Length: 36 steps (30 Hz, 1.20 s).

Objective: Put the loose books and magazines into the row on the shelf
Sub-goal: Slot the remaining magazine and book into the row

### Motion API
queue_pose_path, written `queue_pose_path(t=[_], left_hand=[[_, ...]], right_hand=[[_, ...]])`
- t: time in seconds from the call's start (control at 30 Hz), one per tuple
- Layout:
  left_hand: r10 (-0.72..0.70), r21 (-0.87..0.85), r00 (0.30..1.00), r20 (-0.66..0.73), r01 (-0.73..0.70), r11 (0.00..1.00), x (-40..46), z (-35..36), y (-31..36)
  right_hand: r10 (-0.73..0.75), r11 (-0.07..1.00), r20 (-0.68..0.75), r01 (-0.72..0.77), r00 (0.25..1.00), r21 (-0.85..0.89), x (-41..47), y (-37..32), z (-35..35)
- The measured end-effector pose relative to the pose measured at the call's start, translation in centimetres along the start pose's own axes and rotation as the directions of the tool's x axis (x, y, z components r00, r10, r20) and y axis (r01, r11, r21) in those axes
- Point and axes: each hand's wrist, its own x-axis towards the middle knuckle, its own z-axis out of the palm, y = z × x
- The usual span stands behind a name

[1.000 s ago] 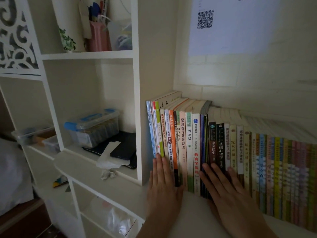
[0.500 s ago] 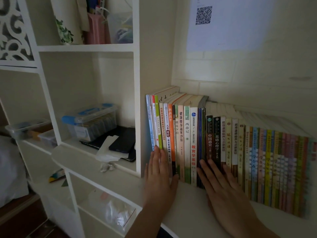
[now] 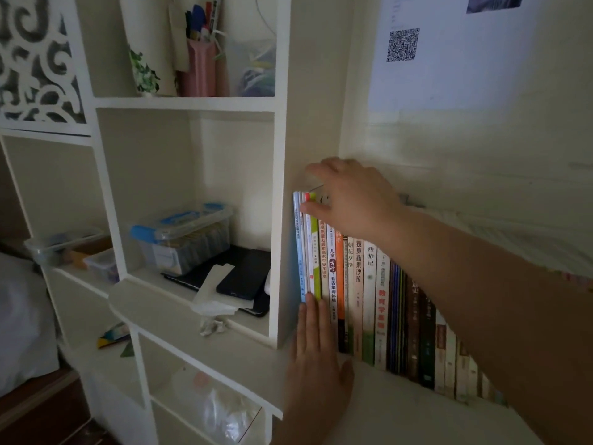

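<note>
Right hand (image 3: 349,200), centre of frame: fingers (image 3: 316,171) spread and draped over the top edges of the leftmost books, thumb low against the upper spines, nothing pinched. 0.5 s ago this hand lay flat on the spines further right, near the dark vols; it has since lifted and come up + left to the tops.

Left hand (image 3: 316,351), lower centre: fingers (image 3: 310,311) straight, together, palm flat on the lower spines of the thin blue/white/green books. No grip, just pressing. Same spot as before, approx.

Row of books (image 3: 369,284) stands upright on the shelf ledge (image 3: 385,396), runs from the white upright panel (image 3: 285,220) at centre off to lower right under the forearm. Left end sits tight to the panel. No loose book or mag visible in either hand or on the ledge, though the right arm hides part of the row.

Meaning, as I read it: insertion looks done for this end; both hands now squaring up, one low, one high, so tall thin vols sit flush w/ the rest. Probably late in the task, tidy-up stage.

Left cubby, mid-left of frame: lidded plastic box (image 3: 183,239), dark phone (image 3: 244,277) on a pad, crumpled tissue (image 3: 211,326). Not involved
</note>
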Motion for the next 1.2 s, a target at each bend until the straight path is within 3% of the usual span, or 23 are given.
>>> queue_pose_path(t=[0.1,0.2,0.37,1.0,1.07,1.2], left_hand=[[-0.037,0.014,0.999,0.037,0.037,0.999,0.2,0.5,-0.4],[-0.016,0.041,0.999,0.049,0.014,0.999,0.5,0.5,-0.6],[-0.005,-0.013,1.000,0.025,0.005,1.000,0.2,-0.3,-0.2],[-0.084,-0.106,0.995,0.058,0.090,0.990,-0.2,-1.2,-0.1],[-0.010,-0.001,1.000,-0.013,0.010,1.000,-0.3,-0.9,0.0],[0.014,-0.116,0.997,-0.079,-0.023,0.993,-0.2,-1.3,0.1]], right_hand=[[0.090,0.977,0.050,-0.098,0.995,0.187,0.5,-0.6,1.4],[0.097,0.957,-0.002,-0.093,0.995,0.274,-0.1,-0.7,2.2],[0.034,0.981,-0.019,-0.030,0.999,0.191,0.1,-0.1,1.6],[0.054,0.969,0.005,-0.053,0.999,0.242,-1.6,0.3,0.4],[0.053,0.970,-0.001,-0.051,0.999,0.239,-1.6,0.4,0.6],[0.073,0.969,0.000,-0.070,0.997,0.239,-1.6,0.5,0.4]])
